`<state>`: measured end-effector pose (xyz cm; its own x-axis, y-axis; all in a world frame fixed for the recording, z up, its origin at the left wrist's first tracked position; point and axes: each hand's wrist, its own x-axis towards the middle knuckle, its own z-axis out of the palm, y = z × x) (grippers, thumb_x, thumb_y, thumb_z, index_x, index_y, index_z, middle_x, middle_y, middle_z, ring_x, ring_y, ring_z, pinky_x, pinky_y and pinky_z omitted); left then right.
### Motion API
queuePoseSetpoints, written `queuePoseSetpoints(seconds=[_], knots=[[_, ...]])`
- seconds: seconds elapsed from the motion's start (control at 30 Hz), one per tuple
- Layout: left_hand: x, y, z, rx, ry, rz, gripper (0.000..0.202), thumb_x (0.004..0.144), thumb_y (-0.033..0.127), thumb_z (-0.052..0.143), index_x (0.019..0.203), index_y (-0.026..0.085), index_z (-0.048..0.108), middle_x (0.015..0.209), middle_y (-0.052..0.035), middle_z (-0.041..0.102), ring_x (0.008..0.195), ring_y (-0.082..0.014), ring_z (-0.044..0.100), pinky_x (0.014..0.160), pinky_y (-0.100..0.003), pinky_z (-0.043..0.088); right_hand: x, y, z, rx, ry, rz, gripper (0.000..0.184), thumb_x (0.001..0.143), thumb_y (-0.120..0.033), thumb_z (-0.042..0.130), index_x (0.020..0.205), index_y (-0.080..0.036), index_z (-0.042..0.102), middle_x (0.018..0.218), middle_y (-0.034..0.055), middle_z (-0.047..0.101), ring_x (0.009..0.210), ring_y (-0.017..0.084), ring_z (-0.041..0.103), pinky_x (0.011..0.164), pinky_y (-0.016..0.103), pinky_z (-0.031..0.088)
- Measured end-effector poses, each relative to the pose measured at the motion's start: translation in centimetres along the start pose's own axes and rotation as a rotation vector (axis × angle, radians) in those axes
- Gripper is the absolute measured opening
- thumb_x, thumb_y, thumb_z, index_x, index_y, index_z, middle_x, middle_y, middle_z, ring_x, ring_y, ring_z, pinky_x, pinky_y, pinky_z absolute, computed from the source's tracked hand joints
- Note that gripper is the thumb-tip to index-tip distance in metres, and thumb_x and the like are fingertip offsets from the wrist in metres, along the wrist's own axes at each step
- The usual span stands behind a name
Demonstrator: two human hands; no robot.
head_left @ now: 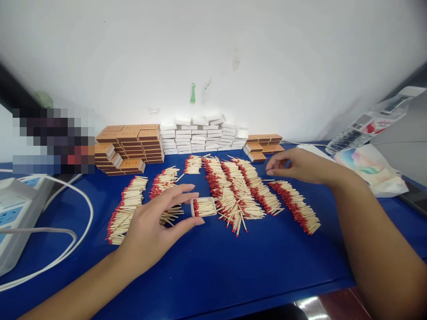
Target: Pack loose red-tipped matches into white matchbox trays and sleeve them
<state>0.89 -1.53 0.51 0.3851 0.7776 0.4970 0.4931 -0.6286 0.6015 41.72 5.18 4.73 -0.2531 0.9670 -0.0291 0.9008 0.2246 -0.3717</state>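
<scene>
A small white matchbox tray (204, 214) lies on the blue table, with red-tipped matches (206, 207) inside. My left hand (160, 218) straddles its left end, the thumb at the near side and the fingers at the far side. To the right, my right hand (288, 164) hovers above the table with its fingers curled and the thumb close to the index finger. Whatever is between those fingertips, if anything, cannot be made out. Just below that hand runs a slanting row of matches (296, 206). More match rows (256, 184) lie between the hands.
Against the wall stand orange matchboxes (128, 140), white stacked trays (203, 135) and a smaller orange group (262, 144). A power strip (20, 209) with white cables (90, 209) is at left. A plastic bottle (367, 124) and a tissue packet (370, 166) sit at right.
</scene>
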Motion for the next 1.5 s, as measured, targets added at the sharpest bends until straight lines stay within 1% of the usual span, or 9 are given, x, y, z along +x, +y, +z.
queuePoseSetpoints(seconds=[0.13,0.27,0.5,0.73,0.93,1.1,1.2,1.37,1.5], knots=[[-0.1,-0.2,-0.1,0.048,0.0,-0.026,0.058,0.086,0.043,0.086,0.136,0.034,0.058,0.122,0.0032,0.081,0.118,-0.0233,0.077,0.109,-0.037,0.059,0.3,1.3,0.6,0.0,-0.165,0.066,0.035,0.086,-0.059,0.07,0.09,-0.025,0.078,0.083,0.005,0.076,0.073,0.02,0.064,0.065,0.033,0.046],[0.0,-0.3,-0.1,0.066,-0.005,-0.046,0.058,0.086,0.046,0.085,0.137,0.035,0.058,0.122,0.0034,0.081,0.118,-0.0248,0.077,0.106,-0.038,0.06,0.5,1.3,0.9,0.032,-0.205,0.1,0.036,0.084,-0.059,0.072,0.094,-0.026,0.078,0.085,0.0045,0.077,0.075,0.02,0.066,0.066,0.033,0.048],[0.2,-0.2,0.0,0.023,-0.004,-0.043,0.055,0.088,0.046,0.084,0.135,0.033,0.059,0.123,0.0029,0.081,0.119,-0.0225,0.076,0.114,-0.036,0.056,0.5,1.4,0.6,0.015,-0.178,0.111,0.039,0.081,-0.062,0.074,0.093,-0.024,0.077,0.081,0.0051,0.075,0.071,0.02,0.065,0.064,0.035,0.047],[0.1,-0.2,0.0,0.034,-0.002,-0.04,0.056,0.088,0.047,0.084,0.135,0.032,0.059,0.123,0.0016,0.081,0.119,-0.0242,0.076,0.115,-0.04,0.056,0.1,1.2,0.1,0.027,-0.183,0.115,0.045,0.078,-0.067,0.075,0.091,-0.024,0.077,0.08,0.0062,0.074,0.071,0.022,0.064,0.063,0.036,0.046],[0.2,-0.1,-0.1,0.046,-0.004,-0.041,0.056,0.088,0.049,0.083,0.136,0.032,0.058,0.123,0.0019,0.081,0.12,-0.024,0.076,0.114,-0.038,0.056,0.3,1.3,0.3,-0.015,-0.154,0.09,0.043,0.083,-0.066,0.071,0.089,-0.025,0.077,0.081,0.0055,0.075,0.071,0.02,0.062,0.063,0.034,0.045],[0.3,-0.1,-0.1,0.052,-0.005,-0.039,0.056,0.087,0.048,0.084,0.135,0.032,0.059,0.121,0.0008,0.082,0.119,-0.0257,0.076,0.114,-0.041,0.056,0.3,1.9,0.3,-0.037,-0.168,0.051,0.041,0.086,-0.065,0.069,0.088,-0.025,0.079,0.083,0.0057,0.076,0.072,0.02,0.063,0.063,0.034,0.045],[0.2,-0.1,-0.1,0.053,-0.007,-0.028,0.055,0.088,0.047,0.084,0.135,0.032,0.059,0.123,0.0005,0.081,0.118,-0.025,0.076,0.112,-0.039,0.057,0.5,2.4,0.4,-0.039,-0.183,0.065,0.041,0.087,-0.064,0.067,0.086,-0.024,0.078,0.081,0.0057,0.076,0.073,0.02,0.064,0.063,0.033,0.045],[0.2,0.0,-0.1,0.048,-0.014,-0.024,0.055,0.088,0.045,0.084,0.135,0.032,0.058,0.123,0.0021,0.081,0.121,-0.0227,0.075,0.112,-0.036,0.057,0.4,2.4,0.4,-0.026,-0.148,0.092,0.039,0.084,-0.061,0.069,0.083,-0.023,0.077,0.084,0.0069,0.077,0.074,0.02,0.065,0.065,0.032,0.046],[0.2,0.0,-0.1,0.045,-0.016,-0.032,0.056,0.088,0.045,0.084,0.136,0.032,0.058,0.125,0.0028,0.081,0.119,-0.0211,0.076,0.114,-0.034,0.056,0.1,2.1,0.1,-0.041,-0.162,0.107,0.03,0.087,-0.048,0.064,0.085,-0.021,0.077,0.086,0.009,0.078,0.075,0.021,0.065,0.067,0.035,0.047]])
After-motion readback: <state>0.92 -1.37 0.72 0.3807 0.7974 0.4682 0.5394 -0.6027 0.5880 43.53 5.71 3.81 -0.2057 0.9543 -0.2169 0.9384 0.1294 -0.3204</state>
